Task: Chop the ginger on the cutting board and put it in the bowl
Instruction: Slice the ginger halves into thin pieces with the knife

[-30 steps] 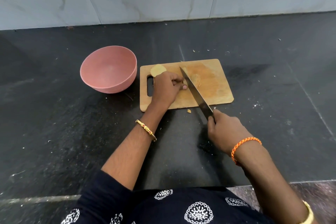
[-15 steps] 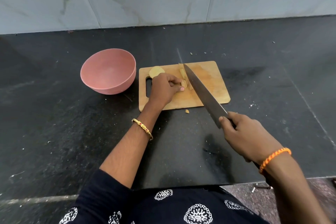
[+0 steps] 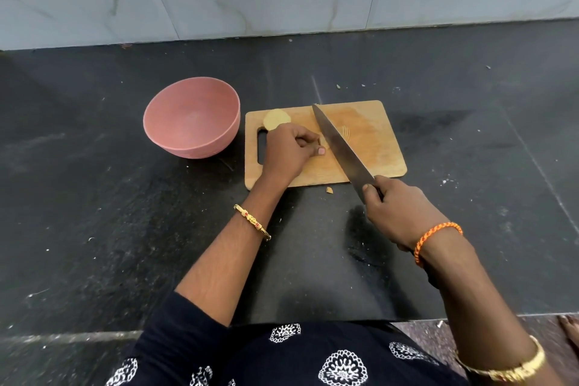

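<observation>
- the right hand point(image 3: 404, 213) grasped the handle of a long steel knife point(image 3: 341, 149), its blade lying over the rectangular wooden cutting board point(image 3: 376, 141).
- the left hand point(image 3: 289, 152) was curled, fingers pinching a small ginger piece, mostly hidden, just left of the blade.
- a round pale ginger slice point(image 3: 275, 118) lay behind the left hand.
- the pink round bowl point(image 3: 191, 117) stood left of the left hand.

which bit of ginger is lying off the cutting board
The small ginger scrap on the black counter, just beyond the board's near edge; the round ginger slice lies on the board.
</observation>
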`<state>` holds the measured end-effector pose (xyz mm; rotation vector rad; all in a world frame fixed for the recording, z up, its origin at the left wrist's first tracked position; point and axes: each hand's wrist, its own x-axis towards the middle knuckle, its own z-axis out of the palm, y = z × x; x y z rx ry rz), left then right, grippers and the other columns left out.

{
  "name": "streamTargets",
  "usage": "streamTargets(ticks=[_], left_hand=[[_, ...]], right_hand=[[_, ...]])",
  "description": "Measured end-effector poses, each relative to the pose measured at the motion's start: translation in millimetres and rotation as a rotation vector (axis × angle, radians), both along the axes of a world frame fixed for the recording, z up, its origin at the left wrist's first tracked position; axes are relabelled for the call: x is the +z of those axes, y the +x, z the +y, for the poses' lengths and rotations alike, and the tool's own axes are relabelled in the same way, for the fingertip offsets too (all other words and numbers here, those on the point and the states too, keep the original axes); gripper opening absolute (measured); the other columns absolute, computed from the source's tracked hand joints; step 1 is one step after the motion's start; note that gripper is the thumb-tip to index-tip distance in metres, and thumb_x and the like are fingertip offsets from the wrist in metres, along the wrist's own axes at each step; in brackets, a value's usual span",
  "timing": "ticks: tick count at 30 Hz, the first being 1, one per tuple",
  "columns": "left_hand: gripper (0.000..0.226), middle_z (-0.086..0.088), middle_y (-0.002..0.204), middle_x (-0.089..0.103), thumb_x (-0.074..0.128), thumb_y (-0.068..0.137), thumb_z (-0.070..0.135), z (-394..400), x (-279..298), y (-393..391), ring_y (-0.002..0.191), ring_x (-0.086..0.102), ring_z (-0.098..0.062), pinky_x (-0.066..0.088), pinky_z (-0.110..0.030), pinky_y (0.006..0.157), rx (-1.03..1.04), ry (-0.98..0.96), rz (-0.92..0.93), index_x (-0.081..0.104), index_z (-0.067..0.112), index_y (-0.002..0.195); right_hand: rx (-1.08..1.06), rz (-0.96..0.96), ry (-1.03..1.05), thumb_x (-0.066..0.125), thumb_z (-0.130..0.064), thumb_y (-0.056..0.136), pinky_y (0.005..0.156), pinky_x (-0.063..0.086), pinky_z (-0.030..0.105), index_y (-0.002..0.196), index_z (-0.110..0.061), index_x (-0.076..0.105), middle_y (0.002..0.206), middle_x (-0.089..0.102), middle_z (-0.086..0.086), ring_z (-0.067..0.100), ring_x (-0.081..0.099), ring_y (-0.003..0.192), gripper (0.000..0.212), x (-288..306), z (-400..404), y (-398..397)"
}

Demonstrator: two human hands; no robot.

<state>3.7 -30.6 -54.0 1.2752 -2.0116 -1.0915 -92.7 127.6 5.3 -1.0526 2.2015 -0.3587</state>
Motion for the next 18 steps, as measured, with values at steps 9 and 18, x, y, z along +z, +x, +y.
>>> streamTargets(ticks=[9,18], left_hand=[[0.028,-0.006,0.093,0.072,0.079,0.069,0.011,0.1,-0.2,-2.0,0.073,0.056,-0.003,0.043,-0.004,0.066,0.021,0.009,0.037,0.072,0.005,0.096],[0.027,-0.004,0.090,0.072,0.081,0.068,0.012,-1.1,-0.5,-0.8,0.066,0.054,0.002,0.043,0.000,0.063,0.022,0.010,0.032,0.073,0.007,0.093]], right_hand=[[0.032,-0.054,0.028,0.032,-0.029,0.100,0.047,0.035,0.024,0.084,-0.015,0.047,0.074,0.051,0.005,0.014,0.044,0.056,0.026,4.5,-1.5,-0.2],[0.004,-0.055,-0.013,0.032,-0.029,0.099,0.047,0.035,0.025,0.080,-0.017,0.047,0.072,0.051,0.005,0.016,0.044,0.054,0.027,3.3,-2.5,-0.2]])
